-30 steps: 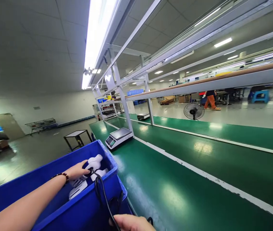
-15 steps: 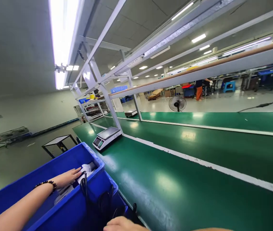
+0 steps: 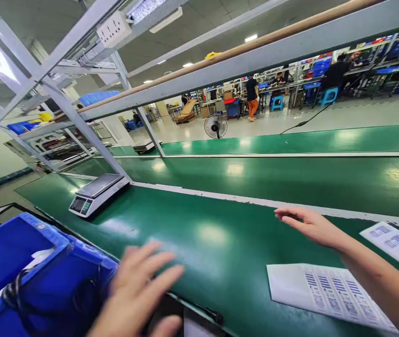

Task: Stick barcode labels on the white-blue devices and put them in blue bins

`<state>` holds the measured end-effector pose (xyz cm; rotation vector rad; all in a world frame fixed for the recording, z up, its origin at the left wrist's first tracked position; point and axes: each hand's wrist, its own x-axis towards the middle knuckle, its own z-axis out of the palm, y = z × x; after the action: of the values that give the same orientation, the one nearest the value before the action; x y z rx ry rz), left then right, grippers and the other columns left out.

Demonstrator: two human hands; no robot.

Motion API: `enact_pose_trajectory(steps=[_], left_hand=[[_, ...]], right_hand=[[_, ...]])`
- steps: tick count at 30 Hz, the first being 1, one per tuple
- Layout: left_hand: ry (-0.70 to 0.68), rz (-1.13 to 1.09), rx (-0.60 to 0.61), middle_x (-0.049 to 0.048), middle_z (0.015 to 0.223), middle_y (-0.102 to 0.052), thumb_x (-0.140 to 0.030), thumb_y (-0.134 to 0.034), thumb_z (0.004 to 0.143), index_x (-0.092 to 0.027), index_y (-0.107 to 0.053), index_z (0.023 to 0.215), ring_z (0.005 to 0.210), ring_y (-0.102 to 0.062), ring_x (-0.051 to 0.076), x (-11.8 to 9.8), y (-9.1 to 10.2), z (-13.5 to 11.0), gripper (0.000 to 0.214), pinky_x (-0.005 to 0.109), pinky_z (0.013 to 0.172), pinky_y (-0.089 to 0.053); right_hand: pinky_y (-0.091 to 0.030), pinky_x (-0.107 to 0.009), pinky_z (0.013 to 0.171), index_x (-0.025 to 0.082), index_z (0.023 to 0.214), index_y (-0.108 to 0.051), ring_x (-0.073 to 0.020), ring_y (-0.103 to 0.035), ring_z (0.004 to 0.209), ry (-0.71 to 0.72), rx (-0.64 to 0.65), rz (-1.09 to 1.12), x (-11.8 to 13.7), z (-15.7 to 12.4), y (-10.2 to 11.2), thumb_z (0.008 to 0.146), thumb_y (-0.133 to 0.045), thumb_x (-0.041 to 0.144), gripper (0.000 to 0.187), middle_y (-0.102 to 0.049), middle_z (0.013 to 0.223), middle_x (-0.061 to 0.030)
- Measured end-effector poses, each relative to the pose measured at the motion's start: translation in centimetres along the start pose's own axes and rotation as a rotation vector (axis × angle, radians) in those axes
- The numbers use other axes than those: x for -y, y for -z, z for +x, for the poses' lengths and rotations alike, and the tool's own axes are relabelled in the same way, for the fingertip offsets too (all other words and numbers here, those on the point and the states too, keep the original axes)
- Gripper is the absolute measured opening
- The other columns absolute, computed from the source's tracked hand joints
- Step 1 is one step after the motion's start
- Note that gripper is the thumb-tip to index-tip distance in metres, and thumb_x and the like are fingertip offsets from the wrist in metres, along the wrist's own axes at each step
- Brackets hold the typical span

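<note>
My left hand, smeared by motion, has its fingers spread and holds nothing. It is at the front edge of the green worktop, beside a blue bin. White items lie in that bin, and black cables hang over its wall. Stretched out above the worktop, my right hand has its thumb and fingers slightly apart with nothing visible in them. Below my right forearm lies a white sheet of printed labels. A second label sheet lies farther right.
A white weighing scale stands on the worktop at left, near a metal frame post. A long shelf beam crosses above. Behind the benches are a fan, blue stools and a person standing.
My left hand has come out of the blue bin and moved right. My right hand has risen and reached over the worktop. The view has turned right, bringing the label sheets into sight.
</note>
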<state>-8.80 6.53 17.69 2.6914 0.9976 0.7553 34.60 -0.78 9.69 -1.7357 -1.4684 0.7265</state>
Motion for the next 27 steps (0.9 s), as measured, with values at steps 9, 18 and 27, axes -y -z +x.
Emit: enact_pose_trajectory(steps=[9, 18, 27], left_hand=[[-0.082, -0.240, 0.602, 0.0119, 0.112, -0.057, -0.054, -0.051, 0.081, -0.015, -0.057, 0.112, 0.109, -0.048, 0.028, -14.5, -26.9, 7.8, 0.050, 0.048, 0.098, -0.035], [0.021, -0.253, 0.708, 0.0051, 0.093, -0.068, -0.035, -0.058, 0.080, -0.019, -0.065, 0.084, 0.095, -0.056, 0.021, -13.5, -30.2, 9.5, 0.018, 0.036, 0.087, -0.039], [-0.028, -0.301, 0.736, 0.0016, 0.090, -0.070, -0.032, -0.054, 0.083, -0.020, -0.068, 0.080, 0.091, -0.057, 0.017, -12.3, -29.9, 9.4, 0.019, 0.031, 0.086, -0.038]], right_hand=[[-0.044, -0.038, 0.093, 0.017, 0.110, -0.063, -0.0241, -0.058, 0.106, -0.164, -0.046, -0.102, -7.3, -5.0, -2.0, 0.083, -0.039, 0.047, 0.047, -0.064, 0.114, -0.0095], [-0.041, -0.040, 0.090, 0.017, 0.107, -0.064, -0.0255, -0.056, 0.101, -0.145, 0.095, -0.294, -8.3, -7.2, -4.0, 0.077, -0.047, 0.028, 0.036, -0.066, 0.104, -0.0097], [-0.040, -0.036, 0.081, 0.020, 0.088, -0.063, -0.0209, -0.056, 0.086, -0.065, 0.139, -0.401, -6.5, -7.2, -5.5, 0.079, -0.047, 0.017, 0.018, -0.065, 0.087, -0.0048]])
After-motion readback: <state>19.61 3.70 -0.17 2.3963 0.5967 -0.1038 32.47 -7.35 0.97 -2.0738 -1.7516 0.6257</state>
